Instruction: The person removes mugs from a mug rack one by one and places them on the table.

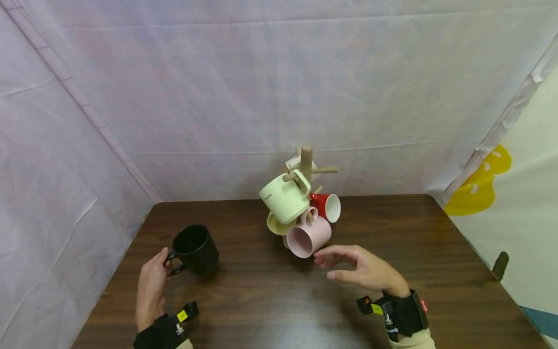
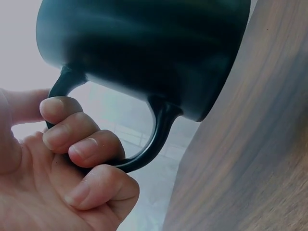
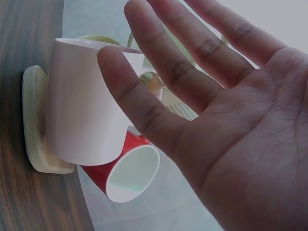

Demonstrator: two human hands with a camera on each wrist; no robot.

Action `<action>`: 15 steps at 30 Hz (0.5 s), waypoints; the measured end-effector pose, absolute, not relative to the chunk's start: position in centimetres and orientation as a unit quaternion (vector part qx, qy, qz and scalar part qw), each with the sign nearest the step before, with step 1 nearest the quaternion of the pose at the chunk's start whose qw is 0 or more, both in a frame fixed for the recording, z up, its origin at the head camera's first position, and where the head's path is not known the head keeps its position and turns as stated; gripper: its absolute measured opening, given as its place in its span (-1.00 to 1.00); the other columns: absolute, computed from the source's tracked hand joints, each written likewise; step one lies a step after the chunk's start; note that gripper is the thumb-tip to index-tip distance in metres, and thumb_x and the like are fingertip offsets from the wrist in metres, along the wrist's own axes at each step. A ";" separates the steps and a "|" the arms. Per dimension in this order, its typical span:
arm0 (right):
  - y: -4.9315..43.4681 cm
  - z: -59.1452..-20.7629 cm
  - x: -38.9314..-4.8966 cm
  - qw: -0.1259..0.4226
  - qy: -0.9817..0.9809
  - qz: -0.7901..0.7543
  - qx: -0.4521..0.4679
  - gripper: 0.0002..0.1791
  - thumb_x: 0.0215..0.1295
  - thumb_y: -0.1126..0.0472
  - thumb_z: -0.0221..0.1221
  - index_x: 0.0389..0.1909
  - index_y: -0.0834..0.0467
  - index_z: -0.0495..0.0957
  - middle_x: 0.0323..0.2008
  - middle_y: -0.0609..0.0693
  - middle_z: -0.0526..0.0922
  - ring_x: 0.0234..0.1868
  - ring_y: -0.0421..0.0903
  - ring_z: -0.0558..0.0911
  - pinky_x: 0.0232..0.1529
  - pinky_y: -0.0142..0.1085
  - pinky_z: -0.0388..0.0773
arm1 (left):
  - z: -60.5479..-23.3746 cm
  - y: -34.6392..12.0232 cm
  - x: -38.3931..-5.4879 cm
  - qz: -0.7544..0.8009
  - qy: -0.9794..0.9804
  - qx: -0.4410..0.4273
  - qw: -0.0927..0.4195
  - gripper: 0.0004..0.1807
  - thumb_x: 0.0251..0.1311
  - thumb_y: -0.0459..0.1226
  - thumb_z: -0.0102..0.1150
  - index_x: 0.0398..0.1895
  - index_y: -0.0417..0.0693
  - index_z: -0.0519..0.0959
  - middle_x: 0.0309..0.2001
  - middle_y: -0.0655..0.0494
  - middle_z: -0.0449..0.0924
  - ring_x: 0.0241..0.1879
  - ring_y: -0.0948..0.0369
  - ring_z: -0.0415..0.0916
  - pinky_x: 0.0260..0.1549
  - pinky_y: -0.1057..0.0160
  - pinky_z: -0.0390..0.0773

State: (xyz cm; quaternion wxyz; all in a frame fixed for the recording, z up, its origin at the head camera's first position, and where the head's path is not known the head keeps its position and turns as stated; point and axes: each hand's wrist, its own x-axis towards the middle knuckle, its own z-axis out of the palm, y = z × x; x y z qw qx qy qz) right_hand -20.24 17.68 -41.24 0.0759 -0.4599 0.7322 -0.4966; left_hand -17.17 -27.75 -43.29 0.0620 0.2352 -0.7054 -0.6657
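Note:
My left hand (image 1: 151,283) grips a black mug (image 1: 198,252) by its handle, fingers curled through the loop in the left wrist view. The mug is upright over the left part of the table, its opening facing up. My right hand (image 1: 364,266) has its fingers extended, fingertips right by the pink mug (image 1: 320,235), and holds nothing. That pink mug hangs low on a wooden mug tree (image 1: 306,160). Above it hangs a ribbed pale green mug (image 1: 283,198); a red mug (image 1: 319,203) with white inside hangs to the right, and a yellow mug (image 1: 275,225) sits partly hidden behind.
A dark wooden table (image 1: 261,300) spans the front, with white cloth walls (image 1: 218,97) behind and at the left. The mug tree's pale base (image 3: 36,120) shows in the right wrist view. One upper peg (image 1: 327,170) points right, bare.

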 end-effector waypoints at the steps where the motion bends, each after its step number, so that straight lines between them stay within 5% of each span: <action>1: 17.7 -41.2 -20.2 0.076 0.733 -0.496 -0.459 -0.57 0.25 0.35 0.16 0.16 0.15 0.45 0.00 0.06 0.65 -0.04 -0.05 0.61 -0.09 -0.06 0.60 | -43.3 -27.8 -17.2 -0.664 -0.706 0.238 0.065 -0.50 0.33 0.14 -0.18 -0.62 0.02 0.34 -0.55 0.26 0.25 -0.49 0.24 0.23 -0.29 0.19 0.23; 15: 17.7 -41.3 -20.3 0.078 0.729 -0.499 -0.462 -0.57 0.25 0.35 0.16 0.16 0.15 0.45 0.00 0.06 0.65 -0.04 -0.04 0.60 -0.10 0.01 0.59 | -43.8 -28.2 -16.9 -0.645 -0.713 0.258 0.094 -0.45 0.35 0.13 -0.20 -0.68 -0.03 0.35 -0.54 0.17 0.24 -0.39 0.09 0.19 -0.20 0.09 0.05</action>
